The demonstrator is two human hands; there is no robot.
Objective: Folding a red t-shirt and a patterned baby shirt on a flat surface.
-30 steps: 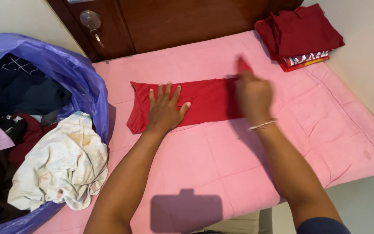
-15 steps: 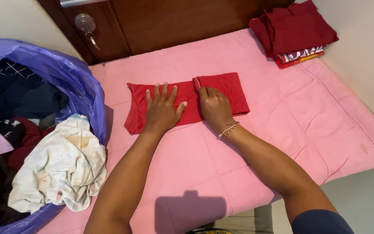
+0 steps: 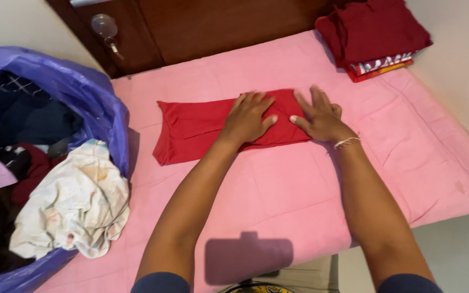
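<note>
The red garment (image 3: 213,127) lies folded into a long band on the pink bed (image 3: 310,190). Left hand (image 3: 248,116) and right hand (image 3: 318,116) press flat on it, fingers extended, grip open.

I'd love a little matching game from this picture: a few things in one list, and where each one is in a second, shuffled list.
Things:
1. red garment
2. pile of folded clothes
3. white stained cloth
4. beaded bracelet

Places:
A. on the right wrist
B. hanging out of the purple plastic bag
C. at the far right corner of the pink mattress
D. flat under the left hand and right hand

Pairs: 1-D, 2-C, 3-B, 4-A
</note>
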